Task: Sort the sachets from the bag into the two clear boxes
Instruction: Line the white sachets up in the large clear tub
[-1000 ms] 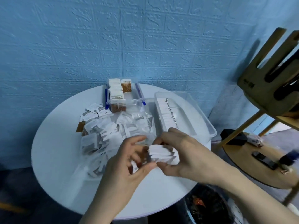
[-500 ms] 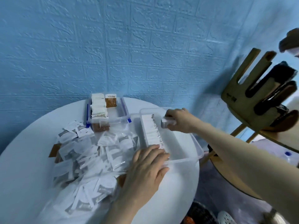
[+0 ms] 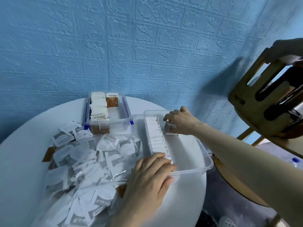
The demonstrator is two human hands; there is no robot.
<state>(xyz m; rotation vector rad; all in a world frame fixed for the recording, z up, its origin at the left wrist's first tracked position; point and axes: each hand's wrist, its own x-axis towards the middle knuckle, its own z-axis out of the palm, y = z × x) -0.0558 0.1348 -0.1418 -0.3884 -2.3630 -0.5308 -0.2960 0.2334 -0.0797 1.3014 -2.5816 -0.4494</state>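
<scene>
Your right hand (image 3: 181, 122) reaches into the far end of the large clear plastic box (image 3: 203, 154) at about two o'clock on the round white desk (image 3: 21, 153), its fingers curled down around a small stack of white sachets (image 3: 170, 129) that it holds just beside the long row of white sachets (image 3: 157, 136) standing on edge along the box's left wall. Your left hand (image 3: 152, 176) lies flat with fingers straight and relaxed, its fingertips resting on the near corner of that box and touching the near end of the row; it grips nothing. At nine o'clock from that hand spreads the clear plastic bag (image 3: 78, 181), heaped with loose white-and-grey sachets (image 3: 113, 161), a few of them spilled onto the desk toward ten o'clock. At twelve o'clock, behind the heap, stands the smaller clear box with blue clips (image 3: 124, 118), holding brown-and-white sachets (image 3: 112, 99) upright. At three o'clock, off the desk, stands a wooden chair (image 3: 259, 99).
</scene>
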